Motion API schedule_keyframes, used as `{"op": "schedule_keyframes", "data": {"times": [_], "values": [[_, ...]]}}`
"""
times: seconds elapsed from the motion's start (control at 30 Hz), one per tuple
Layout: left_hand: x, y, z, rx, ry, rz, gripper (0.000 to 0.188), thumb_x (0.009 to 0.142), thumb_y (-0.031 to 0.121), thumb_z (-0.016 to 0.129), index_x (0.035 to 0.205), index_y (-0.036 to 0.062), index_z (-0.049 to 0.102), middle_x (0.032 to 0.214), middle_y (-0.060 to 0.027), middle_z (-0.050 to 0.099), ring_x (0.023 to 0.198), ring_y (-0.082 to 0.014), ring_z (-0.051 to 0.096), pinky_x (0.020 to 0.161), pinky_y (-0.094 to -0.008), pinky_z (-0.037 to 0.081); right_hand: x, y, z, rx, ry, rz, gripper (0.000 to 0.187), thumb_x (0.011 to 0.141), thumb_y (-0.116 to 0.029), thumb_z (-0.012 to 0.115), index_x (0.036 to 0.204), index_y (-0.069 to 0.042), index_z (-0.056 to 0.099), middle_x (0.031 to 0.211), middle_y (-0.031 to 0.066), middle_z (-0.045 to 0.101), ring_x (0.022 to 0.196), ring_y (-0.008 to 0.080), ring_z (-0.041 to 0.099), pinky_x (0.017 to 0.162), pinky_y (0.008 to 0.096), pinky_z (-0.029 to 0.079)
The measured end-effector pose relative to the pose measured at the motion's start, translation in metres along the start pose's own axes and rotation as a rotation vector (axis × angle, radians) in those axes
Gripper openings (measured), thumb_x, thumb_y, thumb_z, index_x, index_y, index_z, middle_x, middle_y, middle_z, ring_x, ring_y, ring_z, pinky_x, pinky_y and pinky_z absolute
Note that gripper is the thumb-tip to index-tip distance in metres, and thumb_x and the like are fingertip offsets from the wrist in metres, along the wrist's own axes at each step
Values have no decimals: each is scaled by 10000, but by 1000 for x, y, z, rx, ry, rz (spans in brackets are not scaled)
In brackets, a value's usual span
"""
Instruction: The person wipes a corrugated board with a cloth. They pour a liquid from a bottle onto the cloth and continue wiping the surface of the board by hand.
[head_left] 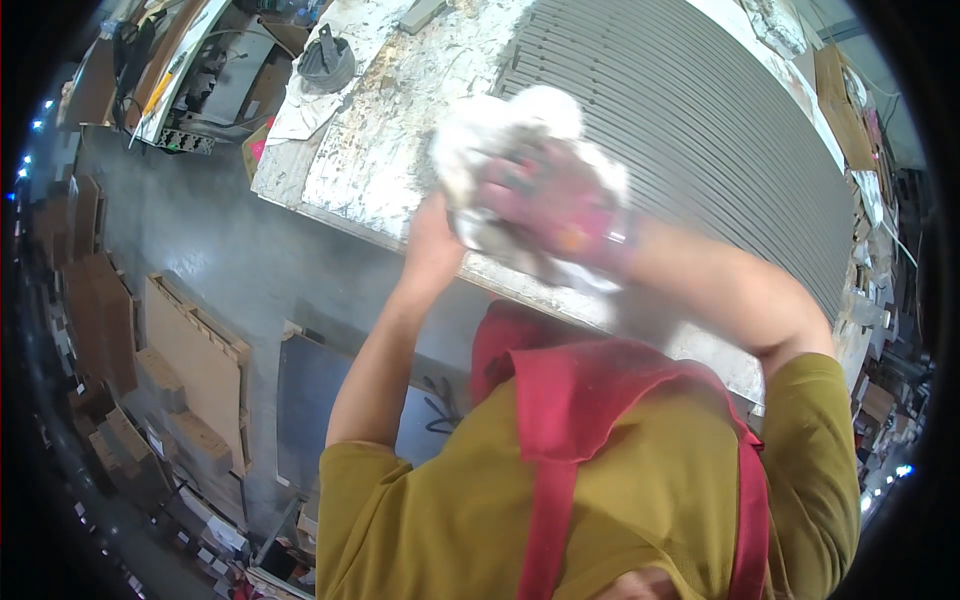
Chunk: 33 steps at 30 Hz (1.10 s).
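Observation:
Both my hands are raised in front of me over the table edge, working a bunched white cloth (500,125). My right hand (555,205) wears a stained pink glove and grips the cloth from the right, blurred by motion. My left hand (432,245) is bare and holds the cloth's lower left side. The cloth is smeared with grey and hangs partly below the gloved hand. Under them lies the paint-splattered white worktable (380,150).
A large grey ribbed panel (700,130) covers most of the table. A dark round pot (326,62) stands at the table's far left corner. Brown boards (195,360) and cardboard pieces lie on the grey floor to the left, and cluttered shelves line the edges.

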<state>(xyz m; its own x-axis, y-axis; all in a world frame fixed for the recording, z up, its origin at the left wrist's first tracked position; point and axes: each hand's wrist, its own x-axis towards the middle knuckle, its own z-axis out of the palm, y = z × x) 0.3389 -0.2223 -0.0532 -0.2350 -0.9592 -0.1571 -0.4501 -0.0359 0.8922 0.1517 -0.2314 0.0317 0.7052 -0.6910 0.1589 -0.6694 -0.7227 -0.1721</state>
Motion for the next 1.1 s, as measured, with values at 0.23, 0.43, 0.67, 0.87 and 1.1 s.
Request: {"op": "schedule_keyframes", "data": {"times": [0.23, 0.43, 0.67, 0.87, 1.1], "values": [[-4, 0, -5, -170, 7, 69, 684, 690, 26, 746, 1306, -9, 450, 1198, -180, 582, 1095, -268, 571, 911, -342, 442, -139, 22, -27, 57, -62, 107, 270, 682, -165, 628, 939, -100, 580, 993, 60, 588, 927, 290, 563, 823, 427, 423], [-4, -6, 0, -89, 5, 85, 787, 677, -75, 675, 1392, -24, 352, 1222, -135, 587, 1085, -170, 562, 936, -276, 432, -287, 10, -72, -111, -179, 563, 293, 658, -77, 606, 951, -69, 591, 1008, 105, 582, 959, 338, 554, 828, 441, 428], [-1, 7, 1, -82, -47, 212, 621, 698, -45, 681, 1281, 6, 471, 1167, -127, 597, 1080, -222, 568, 914, -312, 443, -49, 4, 28, -16, 284, 89, 238, 773, -219, 587, 1002, -159, 603, 1082, 53, 579, 1011, 243, 563, 845, 418, 447], [1, -22, -2, -50, 27, 40, 785, 670, -152, 583, 1398, 44, 364, 1259, -142, 543, 1126, -227, 550, 958, -311, 424, -92, -6, 6, 139, -19, 381, 123, 802, -232, 571, 852, -133, 623, 907, 27, 599, 863, 206, 612, 710, 368, 482], [-3, -15, 5, -3, 40, 31, 821, 655, -156, 552, 1420, 53, 338, 1327, -121, 498, 1172, -214, 510, 989, -296, 387, -445, 2, -60, -112, 203, 1466, 373, 767, 17, 496, 1115, -54, 610, 1041, 176, 597, 967, 356, 560, 894, 443, 426]]}}
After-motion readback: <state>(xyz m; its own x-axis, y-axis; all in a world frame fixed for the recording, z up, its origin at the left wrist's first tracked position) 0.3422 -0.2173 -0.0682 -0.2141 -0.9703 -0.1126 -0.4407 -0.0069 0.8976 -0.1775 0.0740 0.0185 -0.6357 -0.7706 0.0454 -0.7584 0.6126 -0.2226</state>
